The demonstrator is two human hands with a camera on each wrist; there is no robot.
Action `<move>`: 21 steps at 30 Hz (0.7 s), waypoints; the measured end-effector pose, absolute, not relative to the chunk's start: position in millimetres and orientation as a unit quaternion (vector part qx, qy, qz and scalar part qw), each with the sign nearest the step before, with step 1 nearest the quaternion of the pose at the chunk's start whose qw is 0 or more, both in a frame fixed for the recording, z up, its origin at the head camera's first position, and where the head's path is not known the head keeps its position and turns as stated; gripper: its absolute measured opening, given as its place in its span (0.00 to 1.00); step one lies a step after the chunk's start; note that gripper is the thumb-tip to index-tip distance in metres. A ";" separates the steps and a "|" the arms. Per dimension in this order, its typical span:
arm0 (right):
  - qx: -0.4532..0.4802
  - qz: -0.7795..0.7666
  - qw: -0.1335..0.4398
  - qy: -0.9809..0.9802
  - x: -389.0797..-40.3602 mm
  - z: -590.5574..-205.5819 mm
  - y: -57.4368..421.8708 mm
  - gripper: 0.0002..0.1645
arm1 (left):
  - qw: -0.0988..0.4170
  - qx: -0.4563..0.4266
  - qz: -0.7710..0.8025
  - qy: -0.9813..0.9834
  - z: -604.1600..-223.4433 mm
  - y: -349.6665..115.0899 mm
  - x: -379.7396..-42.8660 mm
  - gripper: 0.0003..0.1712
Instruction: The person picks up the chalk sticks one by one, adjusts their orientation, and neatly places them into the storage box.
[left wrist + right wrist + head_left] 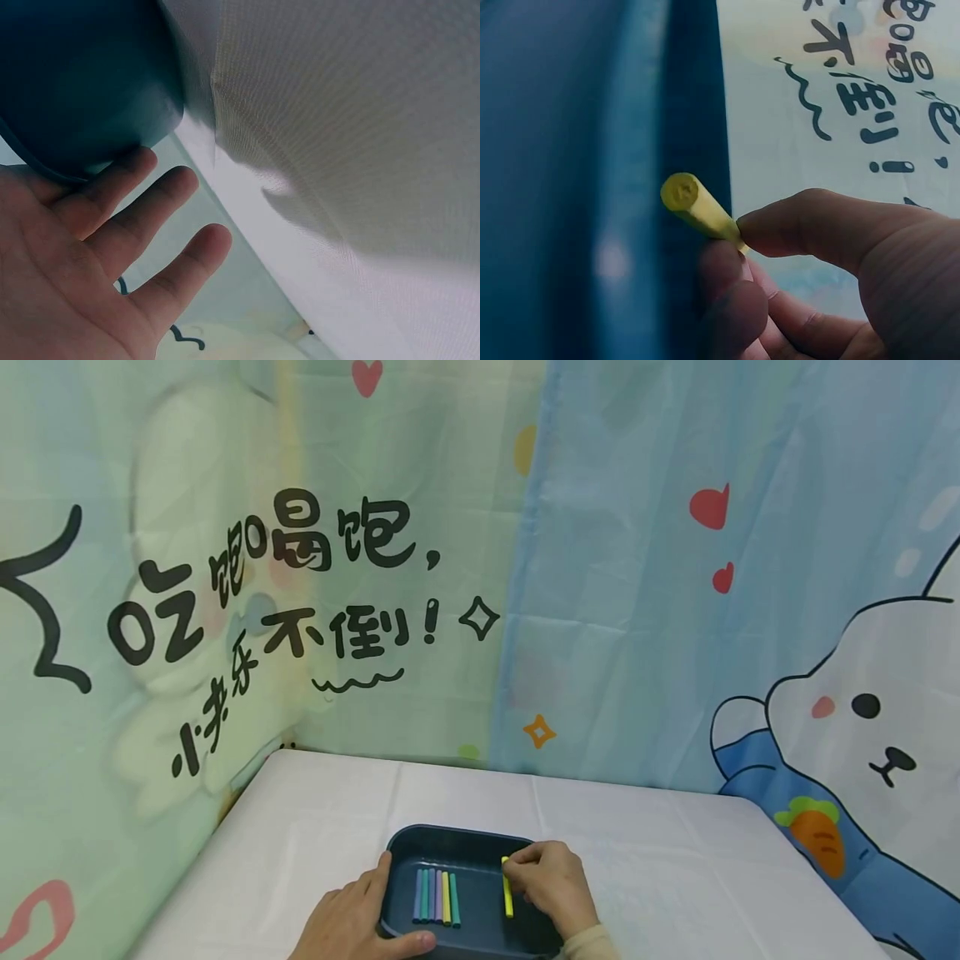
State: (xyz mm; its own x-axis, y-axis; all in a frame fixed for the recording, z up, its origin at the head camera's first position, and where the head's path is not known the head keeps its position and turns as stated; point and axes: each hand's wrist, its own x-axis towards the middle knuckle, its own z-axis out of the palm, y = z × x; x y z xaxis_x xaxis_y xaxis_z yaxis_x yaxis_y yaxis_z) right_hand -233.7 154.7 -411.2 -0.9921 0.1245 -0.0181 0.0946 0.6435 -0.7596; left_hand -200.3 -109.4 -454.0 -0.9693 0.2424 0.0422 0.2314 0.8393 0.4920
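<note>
A yellow chalk stick (697,208) is pinched between the thumb and fingers of my right hand (551,881), over the right part of a dark blue tray (480,839). Seen from the right wrist, its round end points away from the fingertips. My left hand (348,910) rests along the tray's left side, its thumb reaching over the near left corner. Its fingers (142,225) are straight and spread against the outer wall in the left wrist view. Several chalk sticks (437,897) in purple, teal and yellow lie side by side in the tray's left half.
The tray stands on a table with a white cloth (660,868). Behind it hangs a printed curtain (622,635) with black lettering, hearts and a white cartoon animal. The cloth's back edge meets this curtain.
</note>
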 end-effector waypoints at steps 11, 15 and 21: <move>-0.047 0.435 0.028 -0.899 -238.1 -425.4 139.5 0.05 | 0.016 0.122 0.253 0.959 -453.8 -108.9 -201.5 0.72; -0.040 0.429 0.026 -0.902 -239.2 -429.1 133.1 0.04 | 0.016 0.123 0.250 0.960 -453.8 -109.1 -201.9 0.72; -0.039 0.433 0.022 -0.900 -240.3 -434.3 122.7 0.03 | 0.015 0.123 0.248 0.961 -454.3 -109.0 -202.2 0.73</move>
State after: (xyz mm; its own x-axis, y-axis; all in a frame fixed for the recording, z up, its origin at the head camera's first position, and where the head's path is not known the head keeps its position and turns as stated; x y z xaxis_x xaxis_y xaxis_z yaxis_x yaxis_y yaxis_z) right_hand -240.3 122.7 -434.3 -0.9960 0.0887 0.0054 0.0511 0.6213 -0.7819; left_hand -202.2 -109.0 -454.3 -0.9695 0.2431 0.0327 0.2285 0.8468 0.4802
